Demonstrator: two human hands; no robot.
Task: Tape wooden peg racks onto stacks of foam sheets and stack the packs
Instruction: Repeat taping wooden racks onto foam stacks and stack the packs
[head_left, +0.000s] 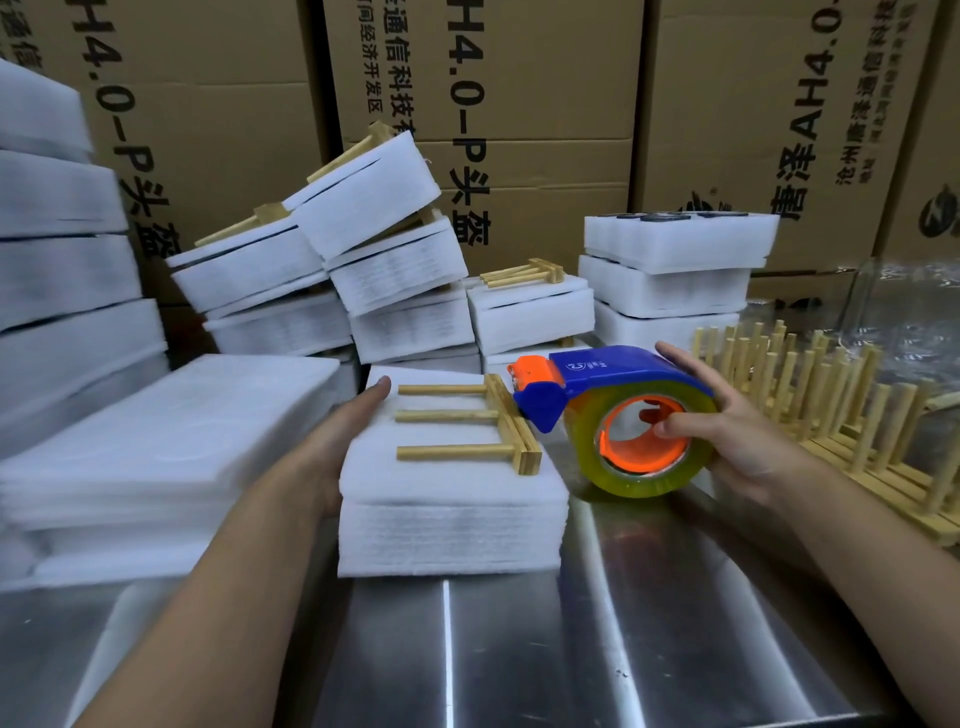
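Table (519, 649): brushed steel, smooth and reflective, with bright streaks running toward the viewer.
Foam stack (452, 519): many thin white sheets, soft and slightly fuzzy, forming a squarish block; its side shows fine layered edges. It stands on the table at centre.
Peg rack (467, 431): pale wood; three round pegs lie flat on top of the foam stack and point left, joined to a slatted base bar along the stack's right edge.
Left hand (348, 431): fingers straight and held together, laid flat against the left side of the foam stack, fingertips at its far top corner.
Tape dispenser (613, 410): glossy blue plastic housing with an orange cutter end, carrying a roll of clear yellowish tape on an orange core. Its nose sits just beside the rack's base bar; contact cannot be told.
Right hand (737, 431): grips the tape dispenser, thumb curled into the core, fingers over the blue housing.
Finished packs (363, 249): foam blocks with racks on them, piled unevenly behind the stack, some tilted.
Foam sheets (156, 441): broad white slabs heaped at left.
Loose racks (831, 405): upright wooden pegs in rows, at right.
Clear film (909, 312): crinkled and transparent, behind the loose racks.
Cardboard boxes (519, 104): brown, printed, forming the back wall.
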